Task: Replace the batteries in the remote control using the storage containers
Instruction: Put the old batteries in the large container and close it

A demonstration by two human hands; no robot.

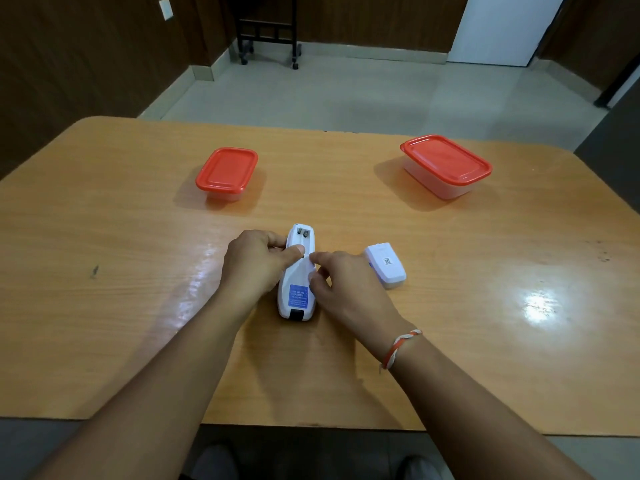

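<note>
A white remote control (298, 296) lies face down on the wooden table (138, 237), blue label up, its battery bay open at the far end with metal contacts showing. My left hand (256, 265) grips its left side, thumb across the bay. My right hand (341, 285) touches its right edge with fingertips pinched; whether they hold a battery is hidden. The white battery cover (385, 265) lies just right of my right hand. Two clear containers with red lids stand closed farther back: a small one (227, 173) at left and a larger one (446, 166) at right.
The table's near edge runs just below my forearms. Beyond the far edge are a tiled floor, a black wheeled stand (268, 32) and a white door (502, 26). A red and white thread band circles my right wrist (401, 348).
</note>
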